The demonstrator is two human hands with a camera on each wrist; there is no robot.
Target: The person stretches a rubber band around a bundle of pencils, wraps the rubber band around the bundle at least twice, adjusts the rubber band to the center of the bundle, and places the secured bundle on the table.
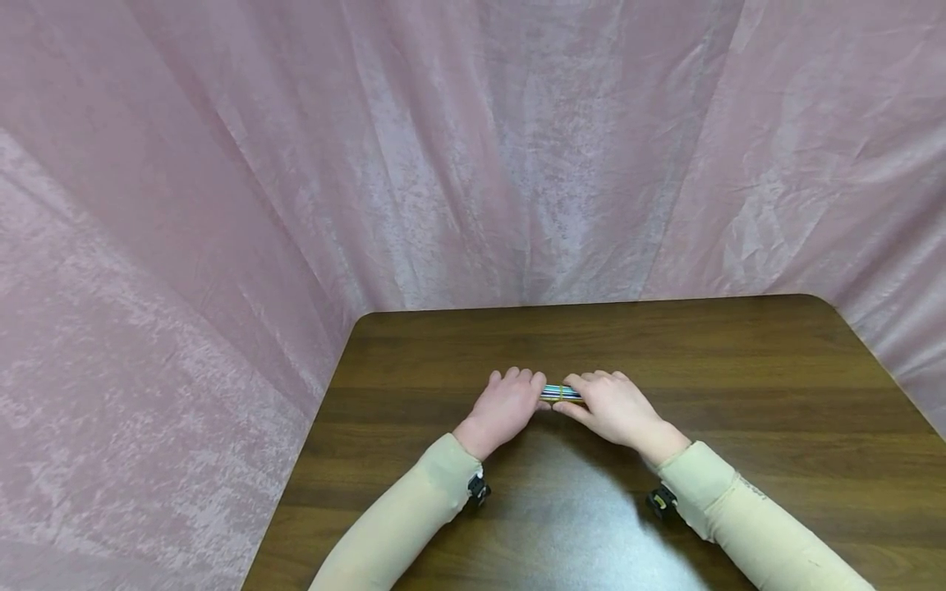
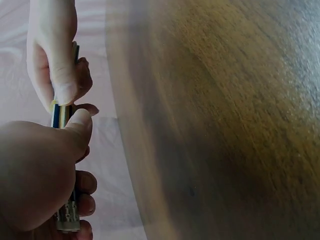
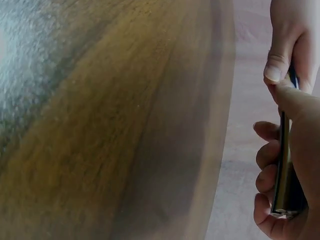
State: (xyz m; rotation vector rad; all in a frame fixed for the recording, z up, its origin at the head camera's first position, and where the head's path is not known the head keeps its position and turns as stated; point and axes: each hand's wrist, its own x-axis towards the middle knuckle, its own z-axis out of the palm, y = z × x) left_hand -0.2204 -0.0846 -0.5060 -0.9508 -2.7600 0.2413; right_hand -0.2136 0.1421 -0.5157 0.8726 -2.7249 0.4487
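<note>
Both hands hold one slim bundle of pencils over the wooden table, with a yellow band around its middle. My left hand grips the left part, its thumb along the near side. Silvery ends of the pencils show past its palm in the left wrist view. Around the right part curl the fingers of my right hand, and the dark end of the bundle shows in the right wrist view. The two thumbs are close together near the band. Most of the bundle's length is hidden inside the hands.
The brown wooden table has rounded far corners and reflects light in front of the hands. Pink velvety curtain hangs behind it and along the left side. Small black devices sit at the sleeve cuffs.
</note>
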